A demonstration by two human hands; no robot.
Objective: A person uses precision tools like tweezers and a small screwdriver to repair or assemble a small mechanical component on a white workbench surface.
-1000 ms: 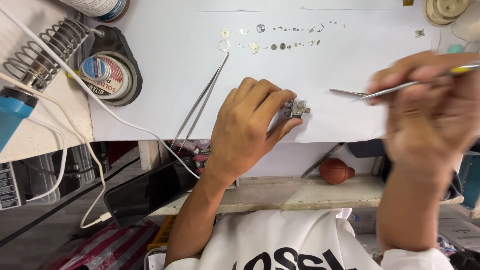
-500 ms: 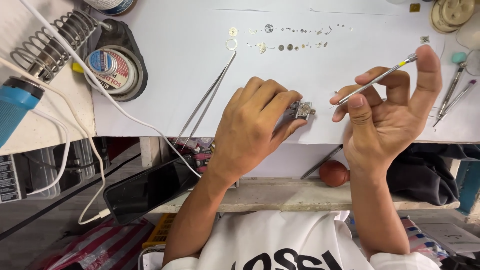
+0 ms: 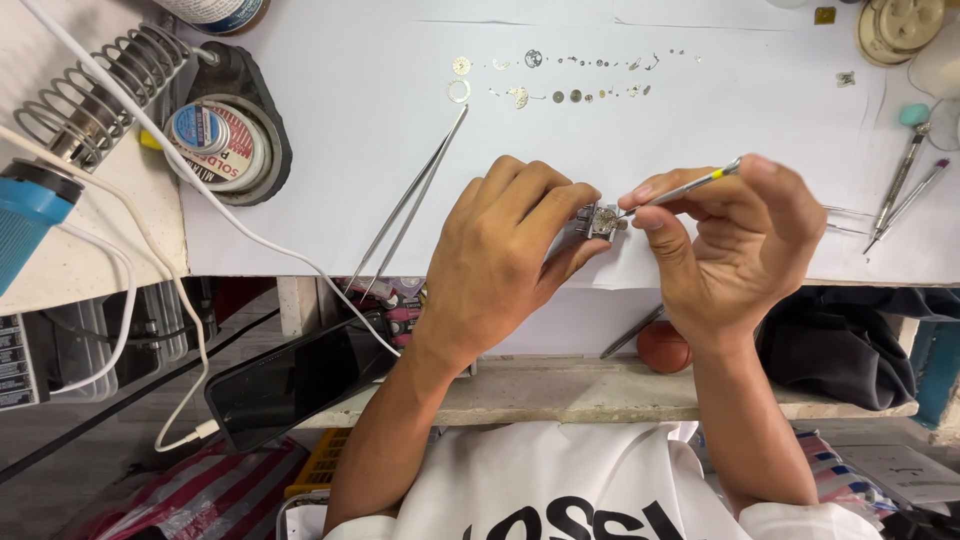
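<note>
1. A white paper sheet (image 3: 330, 150) covered the workbench, its near edge above a lower wooden shelf (image 3: 600, 390).
2. The left hand (image 3: 500, 260) was curled, its fingertips pinching a small metal watch movement holder (image 3: 600, 220) near the sheet's near edge, at the middle of the scene.
3. The right hand (image 3: 730, 240) was closed around a thin screwdriver with a yellow band (image 3: 690, 186), held between thumb and forefinger, its tip touching the holder from the right.
4. Long steel tweezers (image 3: 410, 205) lay loose on the sheet just left of the left hand, angled toward the far side.
5. 2 rows of tiny watch parts (image 3: 570, 80) sat on the far part of the sheet, well apart from both hands.
6. 2 more small screwdrivers (image 3: 900, 190) rested at the right edge.
7. At the far left stood a coiled soldering iron stand (image 3: 90, 95) with a round tin (image 3: 215, 140) beside it, and a white cable (image 3: 200, 180) crossed the sheet toward the near side.
8. A dark phone (image 3: 290, 380) lay tilted below the bench on the left, and a brown rounded object (image 3: 662, 348) sat on the shelf under the right hand.
</note>
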